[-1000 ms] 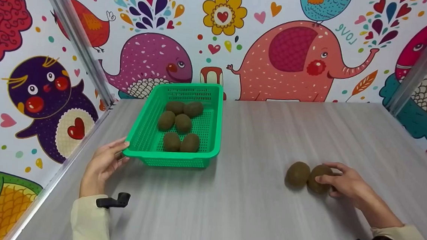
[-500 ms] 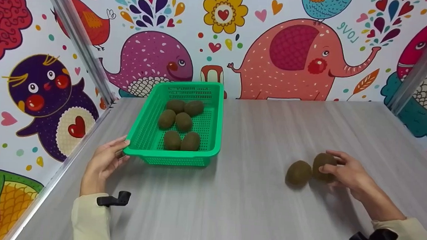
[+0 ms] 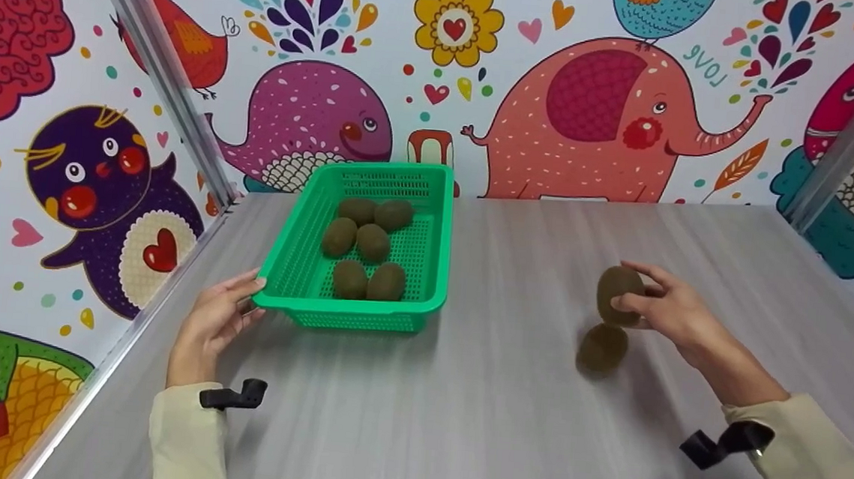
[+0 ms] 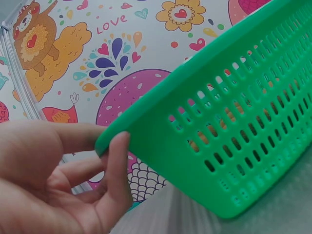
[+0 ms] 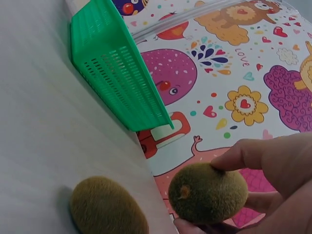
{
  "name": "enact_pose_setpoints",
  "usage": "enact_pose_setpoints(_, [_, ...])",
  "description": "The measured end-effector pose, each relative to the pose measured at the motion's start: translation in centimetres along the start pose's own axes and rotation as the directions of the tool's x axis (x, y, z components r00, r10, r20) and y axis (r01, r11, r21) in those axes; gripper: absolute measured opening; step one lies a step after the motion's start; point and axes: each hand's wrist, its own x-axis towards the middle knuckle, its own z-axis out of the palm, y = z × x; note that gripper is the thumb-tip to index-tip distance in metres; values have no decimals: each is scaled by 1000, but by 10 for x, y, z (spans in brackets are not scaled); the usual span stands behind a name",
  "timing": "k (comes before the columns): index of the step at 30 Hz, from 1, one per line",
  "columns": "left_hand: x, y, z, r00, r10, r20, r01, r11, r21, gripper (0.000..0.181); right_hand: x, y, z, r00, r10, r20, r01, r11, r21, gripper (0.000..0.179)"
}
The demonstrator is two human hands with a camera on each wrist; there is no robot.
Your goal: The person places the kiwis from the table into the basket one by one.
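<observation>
At the right of the head view, my right hand grips a brown fuzzy kiwi between thumb and fingers, raised off the table. In the right wrist view the held kiwi shows its stem end. Another kiwi lies on the table just below it, also seen as a kiwi at that view's lower left. My left hand pinches the near left corner of a green plastic basket; the left wrist view shows thumb and fingers on the basket rim. Several kiwis lie inside the basket.
The grey wood-grain table extends between the basket and the right hand. Behind it stands a wall printed with cartoon animals, with metal posts at the corners.
My right hand has lifted one kiwi off the table and moved it away from me and slightly left, past the other kiwi. My left hand keeps its hold on the basket corner.
</observation>
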Motion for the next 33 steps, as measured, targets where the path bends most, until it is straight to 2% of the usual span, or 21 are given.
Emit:
enact_pose_setpoints(5, [0,1,1,1000,-1,-1,1,1000,-13,64,9,-20,11,1000,-26,0,25,999,-20,76])
enact_pose_setpoints(9, [0,0,1,1000,-5,-17,4,1000,-7,63,17,-37,19,1000,-21,22,21,1000,10,82])
enact_pose_setpoints(13, [0,1,1,1000,-1,-22,2,1000,4,62,24,-54,25,994,-10,112,-10,984,178,87])
enact_pose_setpoints(16, [1,0,1,1000,1,-18,-1,1000,2,62,30,-66,29,985,-22,169,-31,953,302,85])
enact_pose_setpoints(18, [1,0,1,1000,1,-15,-1,1000,-1,61,33,-72,34,982,-34,185,-32,940,341,81])
enact_pose_setpoints(21, [1,-1,1,1000,1,-10,-1,1000,-9,62,39,-80,43,978,-50,203,-28,930,365,78])
enact_pose_setpoints(27, [2,0,0,1000,10,-6,-10,1000,-15,62,53,-98,62,972,-75,223,-10,933,360,75])
enact_pose_setpoints(33, [2,-1,1,1000,7,-8,-7,1000,-20,62,68,-116,84,969,-67,236,-19,937,348,60])
